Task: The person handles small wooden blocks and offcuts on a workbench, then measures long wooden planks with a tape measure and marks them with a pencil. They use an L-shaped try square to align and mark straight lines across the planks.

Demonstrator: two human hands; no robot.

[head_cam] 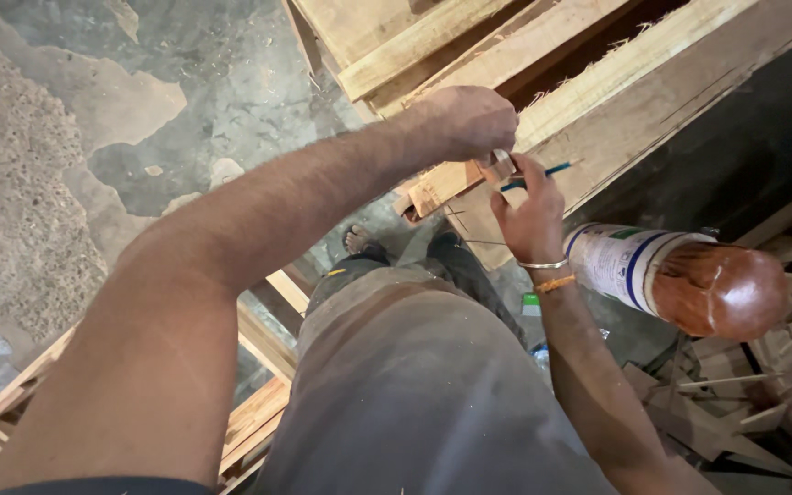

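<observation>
Head view, hands point(497, 151) over plank point(634, 101), tub point(680, 275) beside

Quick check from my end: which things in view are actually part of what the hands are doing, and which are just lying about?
In use:
- left hand on a small block
- right hand holding a blue pencil
- wooden board under both hands

Lying about:
- labelled jar with brown lid
- wood offcuts on the floor
- timber frame at lower left

Left arm stretched forward across the view, left hand point(469, 119) curled knuckles-up in a pinch, right forearm raised, right hand point(529, 211) fingers closed, both hands nearly touching
</observation>
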